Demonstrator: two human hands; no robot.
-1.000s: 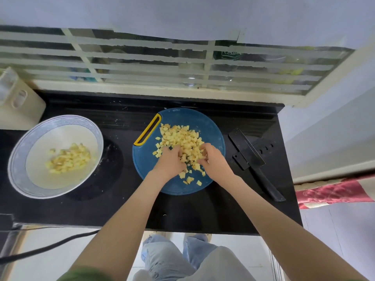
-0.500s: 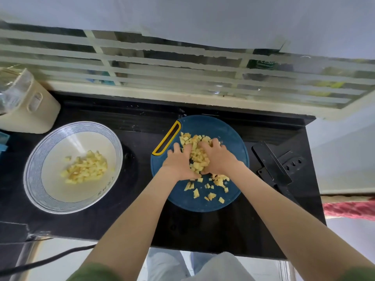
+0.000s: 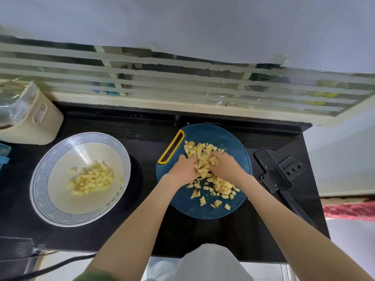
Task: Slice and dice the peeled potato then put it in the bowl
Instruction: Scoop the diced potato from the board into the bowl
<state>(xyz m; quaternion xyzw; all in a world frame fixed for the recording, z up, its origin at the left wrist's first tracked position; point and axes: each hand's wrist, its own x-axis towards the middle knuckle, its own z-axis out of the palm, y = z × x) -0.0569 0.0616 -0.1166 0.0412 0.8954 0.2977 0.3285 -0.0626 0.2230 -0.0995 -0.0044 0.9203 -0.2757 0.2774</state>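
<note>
Diced potato (image 3: 220,186) lies scattered on a round blue cutting board (image 3: 231,138) with a yellow handle slot. My left hand (image 3: 184,169) and my right hand (image 3: 227,165) cup a heap of the cubes between them at the board's middle, fingers curled round the pile. More cubes lie behind the hands and toward the board's near edge. A white bowl (image 3: 50,159) with a blue patterned rim stands to the left and holds a portion of potato cubes (image 3: 91,178).
A black cleaver (image 3: 274,171) lies on the black counter (image 3: 142,220) right of the board, its handle pointing toward me. A beige container (image 3: 38,120) stands at the back left. A barred window runs behind the counter. A dark cable hangs at lower left.
Both hands have drawn closer together round the potato pile, gathering cubes between them. The camera view has shifted, so bowl and board sit slightly further right in frame.
</note>
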